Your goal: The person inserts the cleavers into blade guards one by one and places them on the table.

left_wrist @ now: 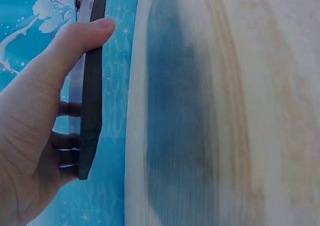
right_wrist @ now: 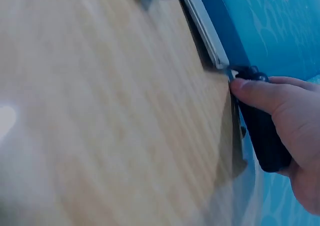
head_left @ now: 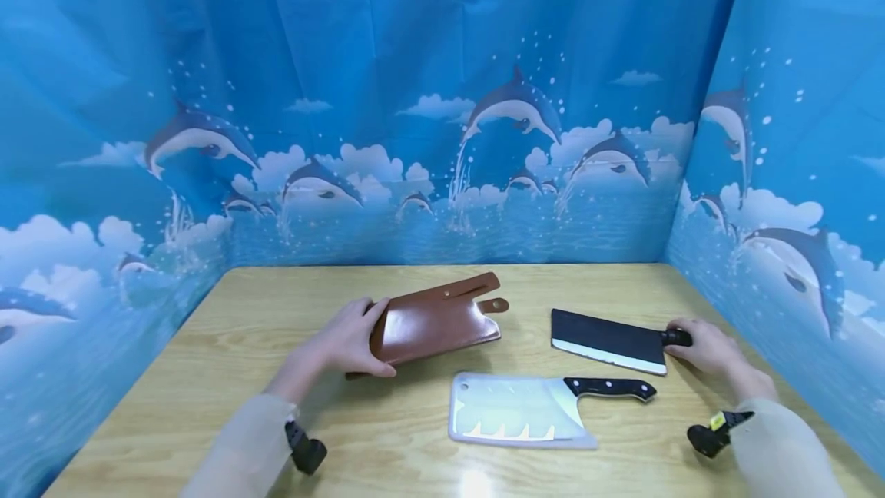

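My left hand [head_left: 351,335] grips the left end of a brown leather knife sheath [head_left: 432,323], thumb at the near edge and fingers at the far one. The sheath is held tilted, its snap straps pointing right, with a shadow on the table below it. Seen edge-on in the left wrist view, the sheath [left_wrist: 92,98] sits between thumb and fingers. At the right, my right hand [head_left: 707,346] holds a dark-bladed cleaver [head_left: 604,336] with a bright cutting edge by its black handle [right_wrist: 262,131]. The thumb lies along the handle in the right wrist view.
A second cleaver [head_left: 515,410], with a wide shiny blade and a black riveted handle [head_left: 611,388], lies in front on the wooden table [head_left: 276,306]. Blue dolphin-print curtains [head_left: 387,198] stand behind the table and along both sides.
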Available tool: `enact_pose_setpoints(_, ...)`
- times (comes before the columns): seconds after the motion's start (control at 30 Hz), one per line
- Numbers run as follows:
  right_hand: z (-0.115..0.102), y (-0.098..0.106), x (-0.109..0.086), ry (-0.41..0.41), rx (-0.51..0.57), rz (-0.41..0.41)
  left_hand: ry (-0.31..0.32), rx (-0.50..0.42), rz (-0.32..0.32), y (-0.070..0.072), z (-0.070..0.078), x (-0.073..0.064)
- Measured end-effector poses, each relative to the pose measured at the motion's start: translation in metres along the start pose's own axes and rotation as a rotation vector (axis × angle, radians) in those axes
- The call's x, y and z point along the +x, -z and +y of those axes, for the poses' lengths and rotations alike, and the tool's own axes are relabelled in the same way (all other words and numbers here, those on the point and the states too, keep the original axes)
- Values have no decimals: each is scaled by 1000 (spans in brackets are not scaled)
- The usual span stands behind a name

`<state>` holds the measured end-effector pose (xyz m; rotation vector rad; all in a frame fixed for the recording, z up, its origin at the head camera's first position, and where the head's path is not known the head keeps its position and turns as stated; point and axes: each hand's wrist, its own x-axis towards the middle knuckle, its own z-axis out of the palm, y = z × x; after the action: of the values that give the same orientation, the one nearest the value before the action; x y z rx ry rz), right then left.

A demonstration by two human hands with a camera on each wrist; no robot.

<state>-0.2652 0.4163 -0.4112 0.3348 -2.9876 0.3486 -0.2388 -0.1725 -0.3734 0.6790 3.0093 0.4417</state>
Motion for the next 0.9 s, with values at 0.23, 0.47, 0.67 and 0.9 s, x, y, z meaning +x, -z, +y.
enact_pose_setpoints(0.23,-1,-4,-15,57,19,63,-77,64,70,-1,1,-10)
enact_pose_setpoints(0.47,-7,-4,-28,49,-8,132,-168,136,146,-5,5,-15)
enact_pose_setpoints(0.67,-18,4,-27,67,-4,172,-171,129,144,-7,6,-18)
enact_pose_setpoints(0.9,-37,10,-22,110,-32,262,-191,136,160,-9,10,-18)
